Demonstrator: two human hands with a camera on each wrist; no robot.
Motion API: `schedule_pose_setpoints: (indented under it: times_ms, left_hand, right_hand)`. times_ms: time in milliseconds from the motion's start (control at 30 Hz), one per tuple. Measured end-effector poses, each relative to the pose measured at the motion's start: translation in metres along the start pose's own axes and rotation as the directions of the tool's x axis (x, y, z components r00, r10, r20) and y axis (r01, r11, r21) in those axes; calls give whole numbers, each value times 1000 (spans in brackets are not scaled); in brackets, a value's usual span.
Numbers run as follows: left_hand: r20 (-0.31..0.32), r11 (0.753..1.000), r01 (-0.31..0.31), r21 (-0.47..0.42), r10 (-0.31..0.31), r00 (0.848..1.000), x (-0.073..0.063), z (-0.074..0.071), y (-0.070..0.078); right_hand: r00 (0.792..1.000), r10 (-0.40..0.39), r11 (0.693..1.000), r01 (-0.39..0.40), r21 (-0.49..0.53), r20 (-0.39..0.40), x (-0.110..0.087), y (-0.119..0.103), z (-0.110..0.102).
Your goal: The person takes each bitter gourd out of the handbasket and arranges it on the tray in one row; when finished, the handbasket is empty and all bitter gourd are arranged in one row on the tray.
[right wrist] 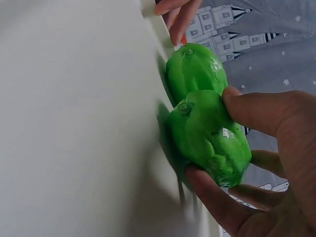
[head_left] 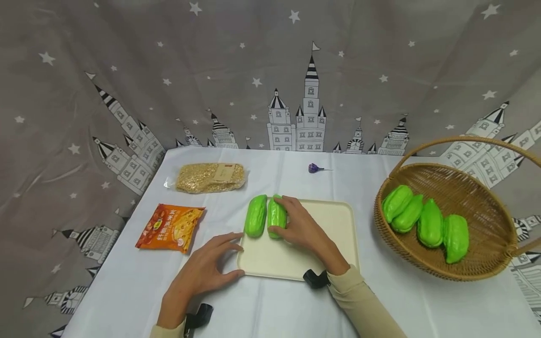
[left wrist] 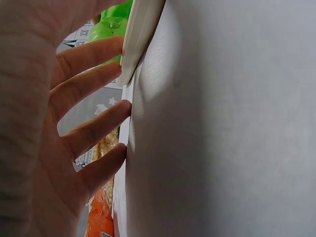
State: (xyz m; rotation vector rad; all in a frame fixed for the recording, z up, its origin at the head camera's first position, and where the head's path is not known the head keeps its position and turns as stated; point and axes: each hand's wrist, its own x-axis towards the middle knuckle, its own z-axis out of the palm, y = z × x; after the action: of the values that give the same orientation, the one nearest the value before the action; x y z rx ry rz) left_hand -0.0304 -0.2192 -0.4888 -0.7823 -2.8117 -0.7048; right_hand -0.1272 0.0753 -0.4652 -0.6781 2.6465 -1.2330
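Observation:
Two shiny green gourd-like vegetables lie side by side at the left end of a cream tray (head_left: 331, 225). My right hand (head_left: 302, 225) holds the right gourd-like vegetable (head_left: 276, 213), thumb on one side and fingers round the other, as the right wrist view shows. Right beside it is the left gourd-like vegetable (head_left: 256, 217). My left hand (head_left: 204, 267) is at the tray's left edge with its fingers spread and nothing in its grasp. In the left wrist view, fingertips of that hand (left wrist: 74, 118) are at the tray rim (left wrist: 136, 44) and the tabletop.
A wicker basket (head_left: 486, 206) with an arched handle stands at right, holding several more green vegetables (head_left: 430, 223). At left lie an orange snack bag (head_left: 171, 227) and a clear bag of grains (head_left: 198, 178). A small purple-wrapped lollipop (head_left: 313, 168) lies near the back edge.

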Motion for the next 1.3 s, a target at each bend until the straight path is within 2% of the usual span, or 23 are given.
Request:
schedule_pose_setpoints:
  times_ms: [367, 567, 800, 1033, 1300]
  left_hand:
    - [-26, 1000, -25, -6, 24, 999, -1, 1, 0]
    - [-30, 999, -37, -15, 37, 999, 0, 0, -2]
    - [-14, 1000, -10, -20, 9, 1000, 0, 1, -3]
    - [-17, 999, -15, -30, 14, 1000, 2, 0, -3]
    - [-5, 1000, -1, -24, 1, 1000, 1, 0, -2]
  right_hand:
    - [999, 9, 1000, -9, -19, 35, 5, 0, 5]
    - [999, -6, 998, 9, -56, 49, 5, -2, 1]
    - [998, -4, 996, 9, -83, 69, 3, -2, -2]
    - [998, -25, 996, 30, -81, 57, 4, -1, 2]
    - [998, 4, 996, 1, -93, 57, 3, -1, 1]
